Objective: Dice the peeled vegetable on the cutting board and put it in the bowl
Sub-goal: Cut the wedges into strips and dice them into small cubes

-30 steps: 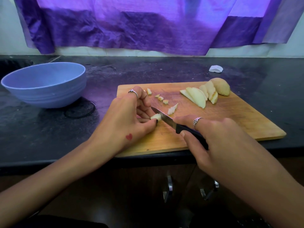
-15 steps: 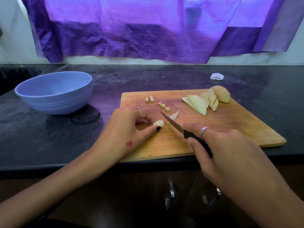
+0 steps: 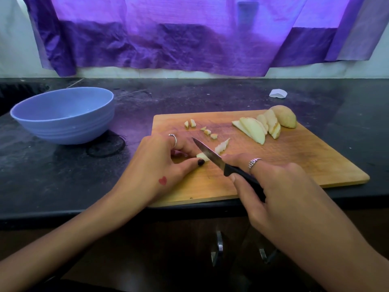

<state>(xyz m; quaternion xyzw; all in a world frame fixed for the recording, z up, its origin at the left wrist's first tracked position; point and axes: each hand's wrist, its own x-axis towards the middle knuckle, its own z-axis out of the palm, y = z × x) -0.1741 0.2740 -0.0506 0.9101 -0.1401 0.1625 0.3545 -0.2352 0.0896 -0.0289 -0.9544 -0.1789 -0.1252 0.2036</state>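
The dicing is only just getting going — the left hand (image 3: 160,163) is pinching a small potato piece (image 3: 202,156) on the cutting board (image 3: 294,161) while the right hand (image 3: 280,186), grip wrapped round the knife (image 3: 212,156), is cutting it. A few dice (image 3: 207,131) are lying loose, most slices (image 3: 259,128) are waiting uncut, and the blue bowl (image 3: 63,119) on the tabletop is showing nothing inside.

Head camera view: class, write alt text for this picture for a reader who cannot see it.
On a wooden cutting board, a right hand grips a black-handled knife and cuts a small pale vegetable piece pinched by the left hand. Slices and small dice lie further back; a blue bowl stands left on the dark counter.
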